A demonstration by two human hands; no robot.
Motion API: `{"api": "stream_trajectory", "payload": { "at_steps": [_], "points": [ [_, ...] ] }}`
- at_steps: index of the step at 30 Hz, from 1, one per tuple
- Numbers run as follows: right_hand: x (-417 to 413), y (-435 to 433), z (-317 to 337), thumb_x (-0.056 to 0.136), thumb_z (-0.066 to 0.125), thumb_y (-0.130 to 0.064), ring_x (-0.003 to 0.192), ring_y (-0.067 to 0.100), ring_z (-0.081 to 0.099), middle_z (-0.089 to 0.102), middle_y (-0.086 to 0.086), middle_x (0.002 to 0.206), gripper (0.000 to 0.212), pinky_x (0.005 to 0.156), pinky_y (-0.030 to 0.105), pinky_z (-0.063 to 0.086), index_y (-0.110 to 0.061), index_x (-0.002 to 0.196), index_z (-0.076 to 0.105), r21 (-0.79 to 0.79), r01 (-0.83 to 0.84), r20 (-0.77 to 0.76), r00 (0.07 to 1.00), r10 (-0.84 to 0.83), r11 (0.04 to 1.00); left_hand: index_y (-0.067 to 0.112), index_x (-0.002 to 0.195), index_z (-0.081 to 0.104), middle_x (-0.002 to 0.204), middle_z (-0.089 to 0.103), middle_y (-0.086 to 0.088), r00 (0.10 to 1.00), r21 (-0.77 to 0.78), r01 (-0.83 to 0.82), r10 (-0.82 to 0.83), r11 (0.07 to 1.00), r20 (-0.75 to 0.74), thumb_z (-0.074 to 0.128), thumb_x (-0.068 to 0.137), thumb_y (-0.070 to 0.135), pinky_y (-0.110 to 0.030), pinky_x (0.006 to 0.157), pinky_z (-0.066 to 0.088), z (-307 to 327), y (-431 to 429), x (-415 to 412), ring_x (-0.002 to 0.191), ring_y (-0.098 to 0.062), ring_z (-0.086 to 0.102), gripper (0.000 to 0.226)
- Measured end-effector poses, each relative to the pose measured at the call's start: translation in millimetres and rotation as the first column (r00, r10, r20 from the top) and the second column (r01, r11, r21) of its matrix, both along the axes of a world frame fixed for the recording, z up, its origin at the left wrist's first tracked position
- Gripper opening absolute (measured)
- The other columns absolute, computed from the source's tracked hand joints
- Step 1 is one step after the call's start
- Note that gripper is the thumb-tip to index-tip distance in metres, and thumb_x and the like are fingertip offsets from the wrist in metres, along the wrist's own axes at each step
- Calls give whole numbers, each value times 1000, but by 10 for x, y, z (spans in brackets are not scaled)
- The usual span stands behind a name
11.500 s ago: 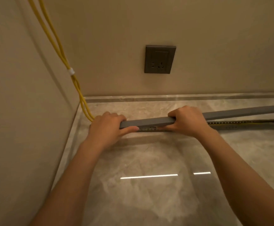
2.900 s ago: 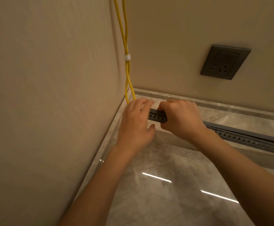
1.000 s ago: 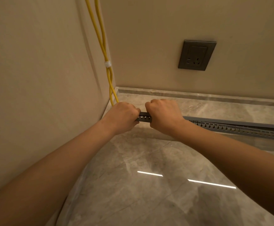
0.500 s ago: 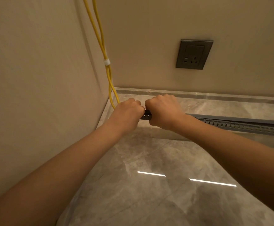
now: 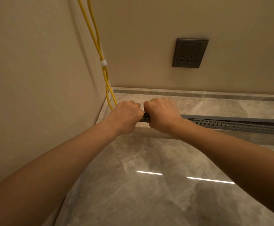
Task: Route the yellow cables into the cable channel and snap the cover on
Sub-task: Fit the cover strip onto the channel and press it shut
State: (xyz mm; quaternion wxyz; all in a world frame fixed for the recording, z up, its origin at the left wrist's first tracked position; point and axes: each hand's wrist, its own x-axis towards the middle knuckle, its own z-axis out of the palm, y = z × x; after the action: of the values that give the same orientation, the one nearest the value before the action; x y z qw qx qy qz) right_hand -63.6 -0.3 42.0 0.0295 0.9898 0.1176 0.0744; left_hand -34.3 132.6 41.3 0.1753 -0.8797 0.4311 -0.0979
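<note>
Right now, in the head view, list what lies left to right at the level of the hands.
side wall → yellow cables → left hand → right hand → cable channel, running off to the right edge.

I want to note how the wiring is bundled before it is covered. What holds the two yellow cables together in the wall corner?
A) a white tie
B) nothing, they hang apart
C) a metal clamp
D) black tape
A: a small white tie wraps both yellow cables in the corner, above where they drop toward the cable channel.
</note>
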Motion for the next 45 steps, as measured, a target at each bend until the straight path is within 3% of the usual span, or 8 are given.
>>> {"api": "stream_trajectory", "payload": {
  "at_steps": [8, 11, 18, 25, 30, 36, 39, 45],
  "points": [
    [36, -3, -10, 75, 56, -5, 59, 24, 40, 43, 2, 65, 12, 47, 28, 19, -16, 74, 52, -31, -30, -42, 999, 29, 999, 11, 95, 65, 91, 63, -7, 999, 8, -38, 38, 999, -30, 53, 85, 14, -31, 62, 32, 6, -48, -23, 83, -24, 57, 16],
    [25, 1, -52, 75, 55, -5, 60, 24, 41, 41, 1, 63, 14, 52, 30, 26, -17, 71, 48, -3, -42, -44, 998, 42, 999, 11, 95, 65, 91, 64, -6, 998, 9, -43, 43, 999, -46, 52, 86, 13, -31, 62, 32, -19, -55, -40, 82, -24, 58, 16],
    [32, -6, -60, 79, 53, -4, 61, 24, 42, 57, 5, 75, 12, 56, 32, 31, -14, 82, 58, 15, -52, -12, 999, 53, 999, 11, 94, 65, 92, 63, -6, 997, -56, -60, 57, 997, -50, 54, 85, 14, -31, 63, 35, -21, -30, 32, 85, -24, 57, 15],
    [-40, -65, -131, 77, 53, -1, 76, 26, 56, 62, 6, 84, 15, 48, 30, 22, -11, 89, 57, 52, -92, 135, 987, 85, 994, 10, 97, 57, 94, 58, -7, 995, -172, -77, 65, 982, -70, 48, 88, 18, -33, 58, 35, -106, 6, 83, 89, -24, 54, 15],
    [-90, -109, -198, 82, 54, -5, 78, 27, 57, 63, 6, 85, 15, 50, 31, 31, -11, 93, 61, 110, -125, 202, 974, 101, 986, 13, 109, 50, 104, 61, -6, 995, -163, -69, 56, 984, -83, 41, 96, 34, -34, 63, 39, -197, 47, 135, 94, -24, 58, 27],
    [-184, -503, -260, 87, 53, -16, 90, 22, 56, 62, 0, 100, 27, 59, 31, 40, -21, 113, 57, 141, -90, 120, 990, 73, 986, 14, 107, 50, 105, 59, -6, 991, -157, -97, 81, 983, -106, 42, 96, 33, -35, 66, 41, -228, 173, 221, 95, -24, 55, 23],
    [-198, -713, -237, 85, 57, -20, 90, 22, 57, 63, -1, 100, 28, 58, 29, 37, -23, 113, 59, 152, -27, 81, 997, 14, 988, 13, 108, 49, 107, 57, -7, 984, -180, -134, 110, 974, -140, 41, 96, 31, -37, 70, 44, -233, 249, 274, 97, -24, 54, 23],
    [-92, -666, -234, 85, 57, -17, 87, 23, 58, 65, 1, 97, 25, 65, 38, 51, -19, 109, 62, 206, -22, 98, 995, 1, 978, 13, 105, 51, 103, 59, -7, 973, -196, -208, 183, 958, -138, 44, 95, 30, -37, 69, 47, -215, 272, 351, 93, -23, 56, 21]
  ]
}}
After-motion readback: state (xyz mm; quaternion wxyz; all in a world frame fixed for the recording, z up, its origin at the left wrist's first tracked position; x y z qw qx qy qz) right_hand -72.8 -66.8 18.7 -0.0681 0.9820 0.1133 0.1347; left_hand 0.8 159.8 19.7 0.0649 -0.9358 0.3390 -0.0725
